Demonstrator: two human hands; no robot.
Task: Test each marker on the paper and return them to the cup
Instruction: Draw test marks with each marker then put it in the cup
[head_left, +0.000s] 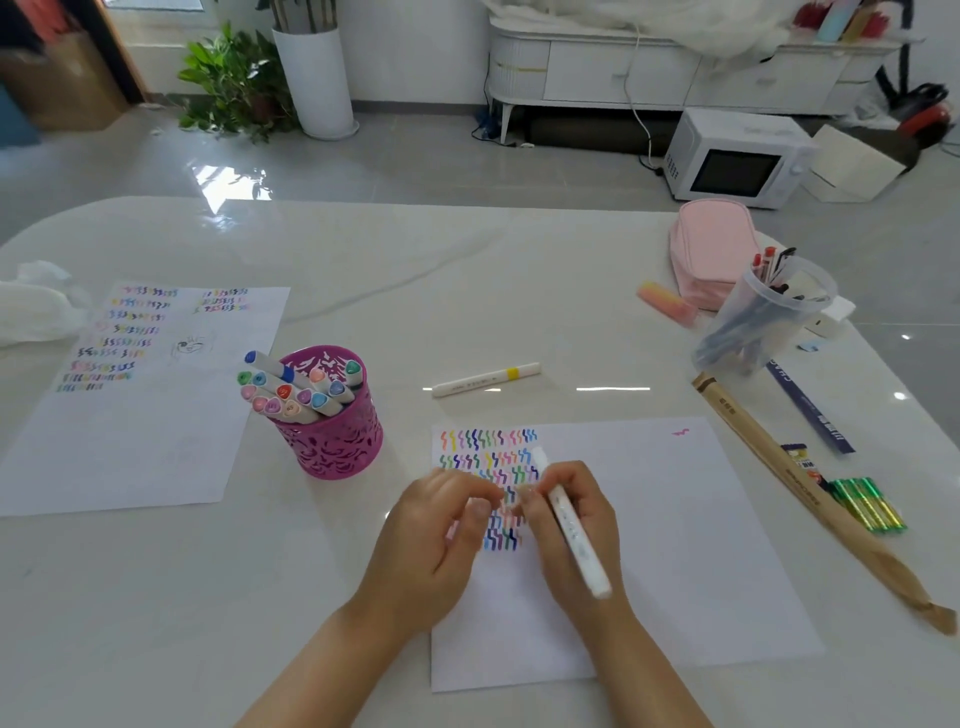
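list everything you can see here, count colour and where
near paper: one, white with squiggles, front centre
far paper: one, white with squiggles, left
held marker: one, white, in the right hand
loose marker: one, white with yellow band, beyond the near paper
cup: one, magenta, left of the near paper
cup markers: about a dozen, mixed colours, in the cup
pouch: one, pink, far right
clear tub: one, holding pens, by the pouch
microwave: one, white, on the floor
left hand: one, curled, beside the right hand
right hand: one, gripping the held marker
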